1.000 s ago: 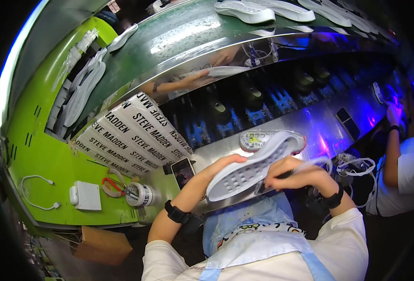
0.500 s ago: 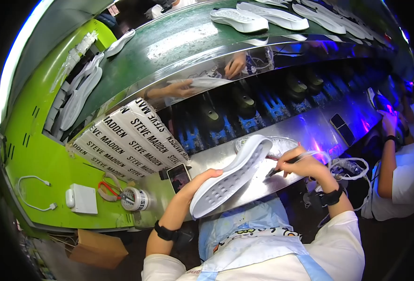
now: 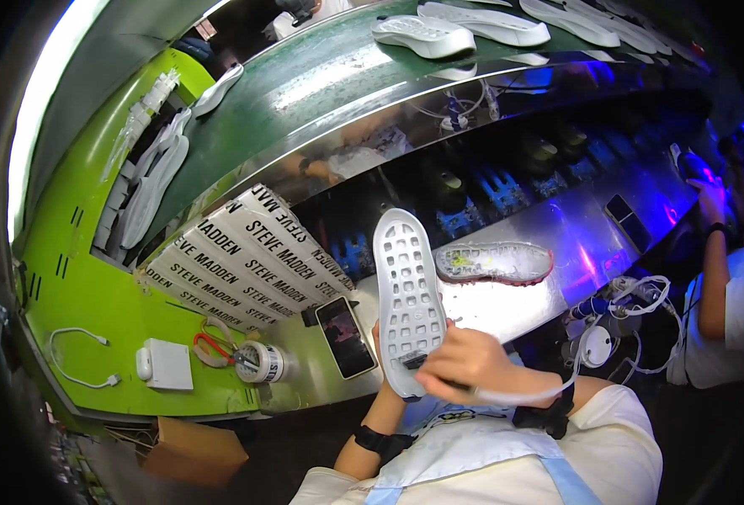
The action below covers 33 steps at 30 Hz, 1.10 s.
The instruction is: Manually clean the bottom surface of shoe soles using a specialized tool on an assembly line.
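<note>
A white shoe sole [image 3: 406, 261] stands nearly upright in front of me, its gridded side of square hollows facing me. My left hand [image 3: 378, 343] grips its lower left edge from behind; most of its fingers are hidden by the sole. My right hand [image 3: 466, 362] is closed round a small dark-headed brush [image 3: 411, 360], whose tip touches the sole's heel end. A clear-white tube [image 3: 519, 396] runs from under that hand toward the right. Just beyond, a greyish sole-shaped piece [image 3: 494, 263] with a red rim and yellow-green spots lies on the metal bench [image 3: 507, 307].
A phone [image 3: 345, 337], a printed box [image 3: 250, 257], a tape roll [image 3: 263, 362] and orange-handled scissors [image 3: 212, 348] lie leftward. White soles [image 3: 422, 35] rest on the green belt [image 3: 321, 80]. Looped tubing [image 3: 633, 303] hangs right, near a co-worker's arm [image 3: 713, 269].
My left hand has turned the sole upright, its gridded side toward me. My right hand has brought the brush left onto it. The red-rimmed piece behind now shows more fully.
</note>
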{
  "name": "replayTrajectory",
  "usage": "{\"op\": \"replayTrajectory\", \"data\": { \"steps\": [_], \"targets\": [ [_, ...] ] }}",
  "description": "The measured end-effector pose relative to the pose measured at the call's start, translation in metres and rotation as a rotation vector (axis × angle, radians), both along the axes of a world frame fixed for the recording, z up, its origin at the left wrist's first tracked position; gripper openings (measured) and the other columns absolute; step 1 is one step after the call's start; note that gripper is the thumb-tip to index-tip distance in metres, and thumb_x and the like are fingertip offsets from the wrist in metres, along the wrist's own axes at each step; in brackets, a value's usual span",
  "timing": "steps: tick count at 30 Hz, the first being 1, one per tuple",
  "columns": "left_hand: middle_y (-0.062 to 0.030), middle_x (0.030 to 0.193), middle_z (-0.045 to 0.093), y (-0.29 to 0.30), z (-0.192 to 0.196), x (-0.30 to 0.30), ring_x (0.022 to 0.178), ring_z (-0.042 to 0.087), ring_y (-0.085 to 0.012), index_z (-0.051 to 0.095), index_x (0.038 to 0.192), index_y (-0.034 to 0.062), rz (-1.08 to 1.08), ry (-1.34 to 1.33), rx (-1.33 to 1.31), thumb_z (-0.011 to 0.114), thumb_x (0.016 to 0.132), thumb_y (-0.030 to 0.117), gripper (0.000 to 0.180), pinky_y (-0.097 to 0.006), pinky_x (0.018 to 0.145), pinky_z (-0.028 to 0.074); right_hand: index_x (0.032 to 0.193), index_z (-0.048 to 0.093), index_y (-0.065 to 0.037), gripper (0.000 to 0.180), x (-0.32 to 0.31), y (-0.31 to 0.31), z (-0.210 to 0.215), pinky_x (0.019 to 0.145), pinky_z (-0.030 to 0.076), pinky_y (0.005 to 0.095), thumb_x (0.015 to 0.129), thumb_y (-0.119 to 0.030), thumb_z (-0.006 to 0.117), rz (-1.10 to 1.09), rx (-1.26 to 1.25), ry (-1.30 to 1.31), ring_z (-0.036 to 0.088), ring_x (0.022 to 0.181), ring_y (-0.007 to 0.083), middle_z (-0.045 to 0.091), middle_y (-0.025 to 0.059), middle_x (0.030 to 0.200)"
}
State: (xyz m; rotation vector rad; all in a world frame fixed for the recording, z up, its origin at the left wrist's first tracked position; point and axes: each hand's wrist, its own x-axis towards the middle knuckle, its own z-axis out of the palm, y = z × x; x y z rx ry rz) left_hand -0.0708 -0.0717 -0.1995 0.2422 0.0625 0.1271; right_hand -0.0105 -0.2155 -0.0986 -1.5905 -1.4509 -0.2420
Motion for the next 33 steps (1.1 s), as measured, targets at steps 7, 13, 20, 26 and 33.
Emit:
{"op": "replayTrajectory", "data": {
  "steps": [7, 13, 20, 26, 33],
  "targets": [
    [-0.0229, 0.130, 0.051, -0.005, -0.006, -0.006, 0.118, 0.052, -0.0421, 0.038, 0.141, 0.0021, -0.157, -0.027, -0.070, 0.044, 0.083, 0.059, 0.082, -0.059, 0.092, 0.048, 0.087, 0.074, 0.000, 0.042, 0.048, 0.031, 0.027, 0.047, 0.034, 0.0211, 0.100, -0.033, 0.050, -0.349, 0.168, 1.150, 0.045, 0.050, 0.0046, 0.056, 0.0005, 0.059],
    [-0.0236, 0.130, 0.051, -0.011, -0.011, -0.006, 0.118, 0.052, -0.0418, 0.040, 0.140, 0.0019, -0.171, -0.069, -0.131, 0.044, 0.084, 0.057, 0.079, -0.056, 0.094, 0.048, 0.085, 0.074, -0.002, 0.049, 0.038, 0.051, 0.009, 0.048, 0.035, 0.0205, 0.100, -0.040, 0.048, -0.443, 0.226, 1.134, 0.044, 0.051, 0.0040, 0.056, 0.0003, 0.058],
    [-0.0229, 0.130, 0.051, 0.001, -0.045, -0.005, 0.118, 0.052, -0.0410, 0.040, 0.139, 0.0019, 0.005, -0.005, -0.278, 0.043, 0.084, 0.057, 0.078, -0.054, 0.097, 0.047, 0.084, 0.074, 0.001, 0.042, 0.014, 0.040, 0.013, 0.055, 0.045, 0.0210, 0.099, -0.032, 0.051, -0.296, 0.075, 1.125, 0.054, 0.058, 0.0067, 0.064, 0.0034, 0.065],
    [-0.0201, 0.133, 0.050, -0.002, -0.004, 0.019, 0.118, 0.052, -0.0372, 0.040, 0.139, 0.0030, 0.009, -0.094, -0.295, 0.039, 0.085, 0.057, 0.076, -0.051, 0.104, 0.041, 0.083, 0.073, 0.000, 0.028, -0.016, 0.036, -0.021, 0.064, 0.050, 0.0264, 0.097, -0.017, 0.055, -0.119, 0.073, 0.721, 0.061, 0.067, 0.0093, 0.070, 0.0064, 0.073],
    [-0.0178, 0.124, 0.059, 0.007, 0.022, 0.003, 0.109, 0.061, -0.0309, 0.049, 0.133, 0.0045, -0.011, 0.061, -0.049, 0.039, 0.091, 0.053, 0.065, -0.046, 0.094, 0.050, 0.092, 0.072, 0.001, 0.018, 0.024, 0.009, -0.009, 0.063, 0.049, 0.0281, 0.092, -0.010, 0.058, -0.167, -0.068, 0.622, 0.063, 0.066, 0.0181, 0.069, 0.0139, 0.077]
  ]
}}
